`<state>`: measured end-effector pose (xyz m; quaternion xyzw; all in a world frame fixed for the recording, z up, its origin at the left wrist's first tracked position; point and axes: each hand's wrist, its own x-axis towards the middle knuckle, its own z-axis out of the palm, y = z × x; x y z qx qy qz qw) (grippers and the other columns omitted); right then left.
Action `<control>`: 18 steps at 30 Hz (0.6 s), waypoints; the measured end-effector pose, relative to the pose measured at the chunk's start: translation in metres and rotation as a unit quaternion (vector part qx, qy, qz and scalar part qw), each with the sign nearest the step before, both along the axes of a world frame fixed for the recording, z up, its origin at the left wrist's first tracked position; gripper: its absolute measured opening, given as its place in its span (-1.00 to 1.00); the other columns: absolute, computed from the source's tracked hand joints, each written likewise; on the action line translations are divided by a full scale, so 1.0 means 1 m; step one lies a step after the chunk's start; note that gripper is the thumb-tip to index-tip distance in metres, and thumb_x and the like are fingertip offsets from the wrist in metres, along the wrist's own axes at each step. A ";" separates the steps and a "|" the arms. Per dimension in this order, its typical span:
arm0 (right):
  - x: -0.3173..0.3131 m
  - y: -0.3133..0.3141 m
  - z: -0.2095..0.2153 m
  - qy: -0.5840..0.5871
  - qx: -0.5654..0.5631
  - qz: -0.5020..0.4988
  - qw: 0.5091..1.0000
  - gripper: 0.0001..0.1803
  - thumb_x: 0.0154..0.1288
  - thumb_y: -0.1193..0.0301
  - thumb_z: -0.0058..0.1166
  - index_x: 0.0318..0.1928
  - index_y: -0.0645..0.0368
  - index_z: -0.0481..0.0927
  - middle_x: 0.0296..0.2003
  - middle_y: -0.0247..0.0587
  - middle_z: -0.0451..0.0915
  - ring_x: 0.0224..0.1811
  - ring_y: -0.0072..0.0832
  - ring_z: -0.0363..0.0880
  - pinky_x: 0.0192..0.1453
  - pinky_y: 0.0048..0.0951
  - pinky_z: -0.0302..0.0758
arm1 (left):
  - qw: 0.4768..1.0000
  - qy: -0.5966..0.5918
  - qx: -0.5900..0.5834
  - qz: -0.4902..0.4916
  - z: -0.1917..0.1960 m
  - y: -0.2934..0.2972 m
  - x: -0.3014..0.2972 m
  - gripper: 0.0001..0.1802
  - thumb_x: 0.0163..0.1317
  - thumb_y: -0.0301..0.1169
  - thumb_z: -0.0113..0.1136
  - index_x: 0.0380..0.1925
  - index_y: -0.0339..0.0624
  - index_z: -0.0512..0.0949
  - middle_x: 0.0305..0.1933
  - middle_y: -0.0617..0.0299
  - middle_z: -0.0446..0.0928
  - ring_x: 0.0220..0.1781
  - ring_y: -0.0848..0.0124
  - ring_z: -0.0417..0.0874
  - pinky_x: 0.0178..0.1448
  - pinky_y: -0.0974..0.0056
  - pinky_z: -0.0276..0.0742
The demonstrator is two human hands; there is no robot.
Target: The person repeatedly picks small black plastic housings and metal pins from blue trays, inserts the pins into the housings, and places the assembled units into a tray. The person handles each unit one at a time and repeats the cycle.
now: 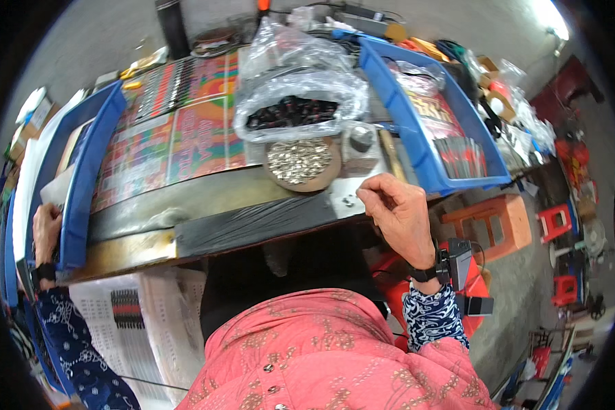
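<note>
At the far left, my left hand (46, 229) reaches into a blue plastic tray (92, 171), its fingers curled at the lower edge of a pale flat sheet (59, 188). What it grips is hard to see. My right hand (400, 213) is over the front edge of the bench, thumb and forefinger pinched together; anything between them is too small to make out. Beside its fingertips, tiny dark pieces (348, 201) lie on a white patch. A round dish (275, 179) heaped with small silvery metal parts (299, 161) sits left of that hand.
Behind the dish is a clear plastic bag (253, 109) of black and red parts (292, 113). A second blue tray (417, 154) holds slim grey-and-red items (460, 157). More slim items (165, 89) lie in rows on patterned sheets (205, 137). An orange stool (512, 222) stands right.
</note>
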<state>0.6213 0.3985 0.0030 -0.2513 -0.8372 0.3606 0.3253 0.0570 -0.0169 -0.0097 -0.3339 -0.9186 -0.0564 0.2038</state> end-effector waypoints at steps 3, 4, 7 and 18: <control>0.015 0.013 0.016 0.000 0.059 -0.043 0.997 -0.89 0.28 0.52 0.21 -0.29 0.34 0.60 -0.53 -0.15 0.58 -0.54 -0.57 0.47 -0.43 -0.50 0.43 | 1.000 0.010 0.011 -0.023 -0.008 -0.011 -0.018 -0.86 0.13 -0.51 0.15 -0.42 -0.38 0.44 -0.36 -0.16 0.49 -0.26 -0.09 0.53 -0.14 -0.03 0.44; 0.020 0.021 0.021 0.019 0.098 -0.053 0.994 -0.90 0.27 0.52 0.21 -0.29 0.33 0.60 -0.53 -0.15 0.57 -0.55 -0.56 0.48 -0.44 -0.50 0.42 | 1.000 0.011 -0.001 -0.016 -0.006 -0.011 -0.019 -0.86 0.12 -0.51 0.13 -0.40 -0.38 0.42 -0.35 -0.17 0.48 -0.25 -0.12 0.53 -0.12 -0.03 0.44; 0.038 0.045 0.032 0.010 0.153 -0.111 0.982 -0.91 0.32 0.54 0.14 -0.28 0.35 0.61 -0.55 -0.38 0.50 -0.51 -0.73 0.39 -0.41 -0.61 0.37 | 0.998 0.061 0.006 -0.006 -0.006 -0.013 -0.018 -0.87 0.18 -0.52 0.07 -0.30 -0.33 0.40 -0.35 -0.15 0.51 -0.24 -0.12 0.55 -0.11 -0.04 0.47; 0.083 0.171 0.032 -0.187 0.268 -0.126 0.937 -0.80 0.23 0.37 0.12 -0.22 0.22 0.68 -0.33 0.06 0.66 -0.19 -0.03 0.64 -0.08 -0.14 0.52 | 0.971 0.020 0.234 0.034 0.018 0.001 0.020 -0.77 0.44 -0.33 0.05 -0.07 -0.23 0.55 -0.29 0.17 0.59 -0.31 0.44 0.55 -0.16 0.31 0.49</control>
